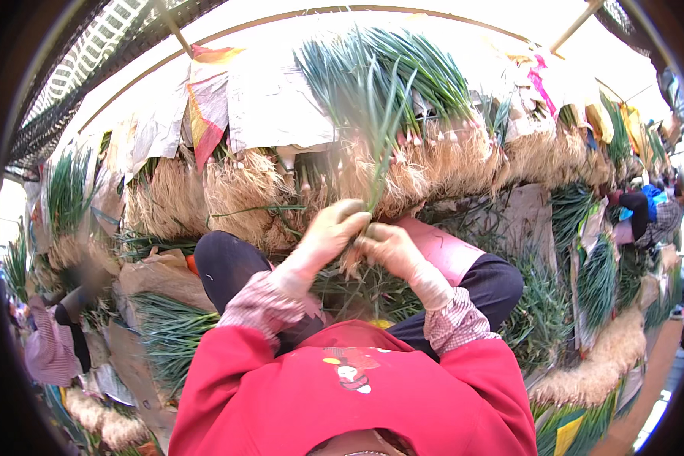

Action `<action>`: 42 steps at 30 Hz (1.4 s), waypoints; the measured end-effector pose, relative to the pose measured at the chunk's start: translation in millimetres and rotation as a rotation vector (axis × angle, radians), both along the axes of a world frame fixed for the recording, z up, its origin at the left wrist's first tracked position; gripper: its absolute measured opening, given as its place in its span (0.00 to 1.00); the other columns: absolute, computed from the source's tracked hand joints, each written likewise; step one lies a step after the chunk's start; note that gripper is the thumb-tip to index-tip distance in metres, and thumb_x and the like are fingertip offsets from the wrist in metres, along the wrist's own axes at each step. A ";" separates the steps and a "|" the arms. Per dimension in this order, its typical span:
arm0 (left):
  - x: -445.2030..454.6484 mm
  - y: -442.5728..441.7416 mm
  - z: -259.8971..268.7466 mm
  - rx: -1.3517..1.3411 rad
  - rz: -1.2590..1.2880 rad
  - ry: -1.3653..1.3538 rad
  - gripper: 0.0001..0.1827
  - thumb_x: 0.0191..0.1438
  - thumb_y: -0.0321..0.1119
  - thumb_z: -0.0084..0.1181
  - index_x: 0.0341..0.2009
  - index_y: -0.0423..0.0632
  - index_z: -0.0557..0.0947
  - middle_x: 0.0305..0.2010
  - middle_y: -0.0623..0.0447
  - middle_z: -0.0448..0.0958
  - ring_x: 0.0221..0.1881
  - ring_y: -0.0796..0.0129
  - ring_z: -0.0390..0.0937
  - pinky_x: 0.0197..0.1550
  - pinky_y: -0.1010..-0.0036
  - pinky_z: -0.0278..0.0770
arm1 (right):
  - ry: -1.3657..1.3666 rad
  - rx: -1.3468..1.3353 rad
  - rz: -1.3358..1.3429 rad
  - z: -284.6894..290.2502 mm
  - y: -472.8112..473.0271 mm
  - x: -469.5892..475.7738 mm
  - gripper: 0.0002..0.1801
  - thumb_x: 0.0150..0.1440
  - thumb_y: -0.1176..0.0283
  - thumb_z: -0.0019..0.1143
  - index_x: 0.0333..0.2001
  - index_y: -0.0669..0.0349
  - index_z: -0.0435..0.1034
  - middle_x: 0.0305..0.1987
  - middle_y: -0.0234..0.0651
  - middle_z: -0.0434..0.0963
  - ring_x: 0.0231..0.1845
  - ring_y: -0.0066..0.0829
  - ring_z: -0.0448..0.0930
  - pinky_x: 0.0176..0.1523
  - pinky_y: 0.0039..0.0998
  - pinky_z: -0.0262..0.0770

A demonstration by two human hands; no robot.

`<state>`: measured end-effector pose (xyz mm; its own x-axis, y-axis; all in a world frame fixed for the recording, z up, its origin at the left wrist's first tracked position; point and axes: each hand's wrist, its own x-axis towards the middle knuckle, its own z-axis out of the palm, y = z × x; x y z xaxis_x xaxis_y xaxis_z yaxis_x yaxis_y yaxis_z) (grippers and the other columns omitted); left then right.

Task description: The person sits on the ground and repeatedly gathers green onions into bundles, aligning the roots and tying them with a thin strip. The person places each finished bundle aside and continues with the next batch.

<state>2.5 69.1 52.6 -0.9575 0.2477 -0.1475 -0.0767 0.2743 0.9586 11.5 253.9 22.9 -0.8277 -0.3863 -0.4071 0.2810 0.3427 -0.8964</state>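
Both my hands meet in front of my lap around a small bunch of green onions (383, 154), whose long leaves point up and away from me. My left hand (337, 225) grips the stems from the left. From the right, my right hand (389, 248) has its fingers closed on the lower stems, near the pale roots (351, 259) that hang below. Just beyond lies a large pile of green onions (427, 74), leaves outward, with bushy tan roots (402, 179) facing me.
Pale sheets (282, 108) cover part of the root-fringed row. Loose green leaves (370, 290) litter the ground between my knees. More green onions (174, 333) lie at the left, others (595, 285) at the right. People sit at the far left (51, 345) and far right (658, 214).
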 end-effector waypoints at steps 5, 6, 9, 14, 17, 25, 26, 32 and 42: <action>-9.5 38.7 -60.1 0.291 0.135 -0.454 0.11 0.58 0.39 0.54 0.33 0.44 0.80 0.22 0.56 0.77 0.19 0.79 0.73 0.21 0.85 0.69 | 0.114 -0.236 -0.455 -28.2 16.6 -20.0 0.15 0.55 0.66 0.60 0.43 0.63 0.73 0.30 0.35 0.79 0.29 0.22 0.77 0.35 0.23 0.73; -7.2 40.8 -64.1 0.329 0.097 -0.454 0.12 0.59 0.39 0.53 0.35 0.43 0.80 0.22 0.57 0.76 0.18 0.78 0.71 0.20 0.84 0.68 | -0.003 -0.458 -0.496 -37.4 12.6 -27.2 0.14 0.56 0.68 0.59 0.44 0.64 0.72 0.31 0.32 0.79 0.28 0.20 0.76 0.32 0.21 0.72; -6.3 42.3 -64.9 0.549 0.226 -0.477 0.12 0.61 0.39 0.51 0.37 0.43 0.80 0.21 0.57 0.74 0.16 0.78 0.68 0.18 0.83 0.66 | -0.304 -0.748 -0.572 -54.8 -1.3 -46.6 0.13 0.60 0.76 0.51 0.48 0.69 0.69 0.29 0.30 0.74 0.27 0.19 0.72 0.29 0.19 0.68; -21.8 28.7 -75.2 0.923 0.352 -0.612 0.12 0.64 0.39 0.45 0.33 0.46 0.74 0.16 0.61 0.64 0.12 0.79 0.54 0.16 0.81 0.53 | -0.317 -1.135 -0.944 -47.6 7.4 -53.0 0.09 0.62 0.72 0.49 0.44 0.65 0.70 0.33 0.30 0.75 0.28 0.16 0.72 0.31 0.18 0.71; -22.1 25.1 -94.1 0.453 0.256 -0.520 0.10 0.61 0.33 0.45 0.44 0.44 0.74 0.26 0.53 0.72 0.18 0.72 0.65 0.21 0.74 0.65 | -0.003 -0.514 -0.580 -43.6 14.5 -49.0 0.08 0.59 0.71 0.53 0.40 0.61 0.74 0.30 0.28 0.77 0.26 0.13 0.72 0.29 0.14 0.67; -14.6 37.5 -94.6 0.089 0.109 -0.229 0.21 0.50 0.23 0.43 0.52 0.45 0.69 0.30 0.54 0.71 0.25 0.67 0.69 0.27 0.75 0.69 | -0.258 -0.736 -0.653 -69.5 5.5 -52.5 0.07 0.59 0.70 0.54 0.34 0.62 0.74 0.27 0.29 0.78 0.26 0.18 0.76 0.29 0.20 0.70; -15.0 29.7 -88.3 0.425 0.206 -0.562 0.20 0.50 0.22 0.43 0.50 0.46 0.71 0.25 0.62 0.64 0.18 0.80 0.56 0.17 0.83 0.53 | -0.241 -1.162 -0.814 -70.8 13.3 -58.4 0.06 0.60 0.72 0.51 0.34 0.63 0.73 0.26 0.29 0.77 0.23 0.18 0.73 0.26 0.19 0.69; -28.5 32.2 -81.8 0.055 0.030 -0.071 0.10 0.55 0.27 0.43 0.39 0.41 0.76 0.31 0.47 0.73 0.30 0.61 0.72 0.36 0.71 0.71 | -0.203 -0.404 -0.340 -59.6 29.9 -67.4 0.12 0.59 0.63 0.53 0.37 0.61 0.72 0.25 0.31 0.77 0.21 0.20 0.74 0.25 0.20 0.69; -68.4 22.8 -60.1 0.714 0.042 -0.565 0.07 0.56 0.33 0.55 0.37 0.47 0.73 0.17 0.67 0.60 0.12 0.85 0.53 0.13 0.85 0.49 | -0.018 -0.659 -0.509 -80.5 31.0 -83.2 0.12 0.63 0.71 0.44 0.45 0.67 0.69 0.33 0.34 0.77 0.31 0.22 0.77 0.35 0.24 0.74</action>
